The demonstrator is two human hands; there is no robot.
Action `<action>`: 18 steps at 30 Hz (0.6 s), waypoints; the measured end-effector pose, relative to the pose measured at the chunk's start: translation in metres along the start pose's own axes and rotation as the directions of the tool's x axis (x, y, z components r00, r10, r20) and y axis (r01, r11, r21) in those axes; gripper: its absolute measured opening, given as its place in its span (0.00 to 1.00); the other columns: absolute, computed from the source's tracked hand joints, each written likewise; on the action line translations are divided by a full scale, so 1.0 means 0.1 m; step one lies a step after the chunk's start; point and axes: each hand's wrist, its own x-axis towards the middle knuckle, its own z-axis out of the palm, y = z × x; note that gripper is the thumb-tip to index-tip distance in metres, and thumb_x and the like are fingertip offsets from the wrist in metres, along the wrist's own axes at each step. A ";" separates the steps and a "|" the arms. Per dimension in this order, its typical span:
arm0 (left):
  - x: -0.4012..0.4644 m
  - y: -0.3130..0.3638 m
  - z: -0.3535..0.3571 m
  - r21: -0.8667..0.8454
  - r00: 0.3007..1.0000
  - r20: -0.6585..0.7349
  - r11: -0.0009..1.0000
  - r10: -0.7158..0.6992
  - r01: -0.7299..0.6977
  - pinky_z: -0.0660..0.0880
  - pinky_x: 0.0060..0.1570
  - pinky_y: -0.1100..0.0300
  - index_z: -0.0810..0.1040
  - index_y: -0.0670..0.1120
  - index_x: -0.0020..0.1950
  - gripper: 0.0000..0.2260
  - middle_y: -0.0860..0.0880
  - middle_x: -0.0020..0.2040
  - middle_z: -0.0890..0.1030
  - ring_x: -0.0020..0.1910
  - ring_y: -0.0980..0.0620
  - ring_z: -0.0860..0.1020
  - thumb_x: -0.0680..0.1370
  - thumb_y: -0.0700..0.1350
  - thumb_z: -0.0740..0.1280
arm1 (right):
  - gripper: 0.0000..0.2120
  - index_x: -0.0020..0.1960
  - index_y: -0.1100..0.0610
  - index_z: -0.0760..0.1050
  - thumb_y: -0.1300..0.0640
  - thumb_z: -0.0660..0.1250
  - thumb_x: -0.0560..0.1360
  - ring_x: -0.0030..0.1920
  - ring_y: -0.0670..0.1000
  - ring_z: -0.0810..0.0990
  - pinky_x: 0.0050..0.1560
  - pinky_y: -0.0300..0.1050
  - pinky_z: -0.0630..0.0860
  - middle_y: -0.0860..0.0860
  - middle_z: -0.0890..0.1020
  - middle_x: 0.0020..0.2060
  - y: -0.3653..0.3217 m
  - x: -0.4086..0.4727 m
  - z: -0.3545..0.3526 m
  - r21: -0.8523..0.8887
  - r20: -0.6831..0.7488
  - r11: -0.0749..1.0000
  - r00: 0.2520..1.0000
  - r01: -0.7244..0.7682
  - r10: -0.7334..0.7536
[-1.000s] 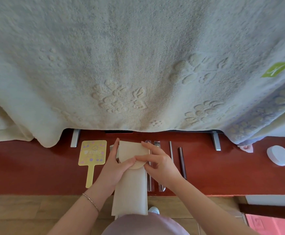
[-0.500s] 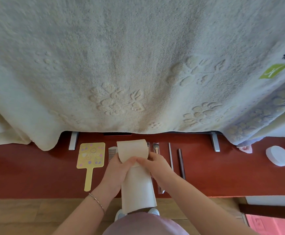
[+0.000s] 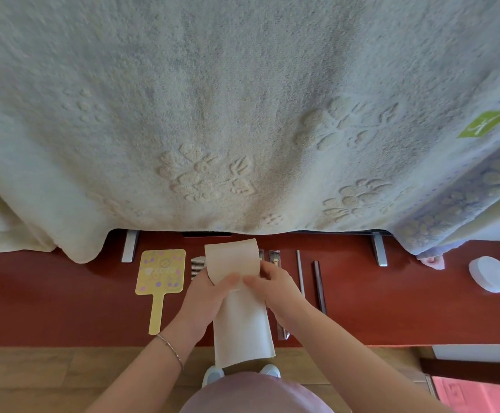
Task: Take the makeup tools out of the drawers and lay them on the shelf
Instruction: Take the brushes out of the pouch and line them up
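A: Item 1, beige pouch (image 3: 237,293): pinched at its flap by left hand (image 3: 210,293) and right hand (image 3: 275,286), both closed on it, over the red shelf (image 3: 49,299).

B: Risk noted: comb (image 3: 197,265) and metal tools (image 3: 300,271) alongside could be swept off if the pouch is dragged.

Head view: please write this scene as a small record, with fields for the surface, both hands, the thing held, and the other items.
surface: red-brown shelf
left hand: grips beige pouch near its flap
right hand: pinches the same pouch
left of pouch: yellow hand mirror, comb
right of pouch: thin metal tool, dark stick
far right: white round container
above: cream towel
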 end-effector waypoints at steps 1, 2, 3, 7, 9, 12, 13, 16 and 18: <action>0.01 0.00 0.01 0.013 1.000 0.004 1.000 0.003 -0.003 0.78 0.50 0.49 0.78 0.47 0.56 0.12 0.48 0.49 0.84 0.47 0.49 0.82 0.73 0.43 0.70 | 0.10 0.54 0.46 0.72 0.56 0.66 0.74 0.50 0.48 0.80 0.52 0.44 0.79 0.46 0.81 0.49 0.00 0.00 0.00 0.006 0.000 1.000 1.000 -0.001 0.001; 0.03 -0.01 0.02 0.029 1.000 0.012 1.000 0.008 -0.008 0.79 0.49 0.50 0.78 0.47 0.56 0.12 0.48 0.49 0.83 0.47 0.49 0.82 0.73 0.43 0.70 | 0.10 0.54 0.46 0.72 0.56 0.65 0.74 0.49 0.47 0.80 0.50 0.42 0.78 0.46 0.81 0.48 0.00 -0.01 0.00 0.009 -0.002 1.000 1.000 0.001 -0.001; 0.05 -0.02 0.03 0.045 1.000 0.017 0.999 0.014 -0.014 0.79 0.48 0.52 0.77 0.48 0.57 0.12 0.48 0.49 0.83 0.47 0.50 0.82 0.74 0.43 0.69 | 0.10 0.55 0.47 0.72 0.56 0.65 0.75 0.49 0.46 0.79 0.47 0.38 0.77 0.45 0.80 0.47 0.00 -0.01 0.00 0.005 -0.006 1.000 1.000 0.004 -0.004; 0.18 -0.06 0.07 0.107 0.999 -0.003 0.993 0.052 -0.051 0.75 0.43 0.63 0.72 0.48 0.60 0.17 0.50 0.51 0.81 0.49 0.54 0.80 0.73 0.42 0.70 | 0.15 0.62 0.51 0.72 0.58 0.63 0.76 0.46 0.44 0.78 0.39 0.32 0.73 0.44 0.79 0.46 0.02 -0.01 0.04 -0.072 -0.044 0.997 0.999 -0.003 0.000; 0.25 -0.09 0.07 0.119 0.998 0.004 0.991 0.063 -0.063 0.74 0.44 0.64 0.70 0.47 0.62 0.20 0.50 0.53 0.80 0.52 0.53 0.79 0.72 0.42 0.71 | 0.17 0.64 0.51 0.71 0.59 0.61 0.75 0.45 0.46 0.78 0.39 0.34 0.73 0.45 0.80 0.48 0.04 -0.01 0.04 -0.083 -0.051 0.996 0.999 -0.015 0.011; 0.34 -0.11 0.09 0.190 0.994 -0.028 0.977 0.104 -0.097 0.72 0.43 0.68 0.65 0.47 0.68 0.25 0.49 0.57 0.78 0.53 0.54 0.77 0.73 0.40 0.70 | 0.18 0.65 0.49 0.71 0.60 0.59 0.77 0.46 0.47 0.79 0.39 0.34 0.74 0.39 0.77 0.42 0.01 -0.01 0.03 -0.094 -0.042 0.996 0.999 -0.012 0.008; 0.38 -0.12 0.10 0.216 0.991 -0.047 0.970 0.122 -0.109 0.71 0.44 0.68 0.63 0.47 0.70 0.27 0.49 0.58 0.77 0.54 0.54 0.76 0.74 0.40 0.69 | 0.19 0.66 0.48 0.70 0.60 0.58 0.77 0.51 0.51 0.79 0.44 0.37 0.76 0.38 0.75 0.41 0.00 -0.02 0.04 -0.089 -0.036 0.996 0.999 -0.014 0.011; 0.44 -0.14 0.14 0.287 0.993 -0.063 0.955 0.096 -0.074 0.71 0.50 0.64 0.49 0.48 0.76 0.35 0.49 0.64 0.72 0.59 0.50 0.74 0.76 0.40 0.66 | 0.20 0.68 0.47 0.67 0.60 0.58 0.78 0.59 0.54 0.75 0.58 0.48 0.74 0.39 0.74 0.44 -0.01 0.00 0.05 -0.055 -0.021 0.998 0.999 -0.028 0.026; 0.43 -0.15 0.17 0.359 0.995 -0.056 0.932 0.078 -0.053 0.69 0.55 0.62 0.40 0.48 0.76 0.38 0.48 0.68 0.67 0.64 0.48 0.71 0.77 0.39 0.64 | 0.21 0.69 0.48 0.66 0.59 0.57 0.78 0.59 0.51 0.75 0.58 0.46 0.74 0.41 0.75 0.48 0.04 0.03 0.05 -0.066 -0.015 0.997 0.999 -0.033 0.032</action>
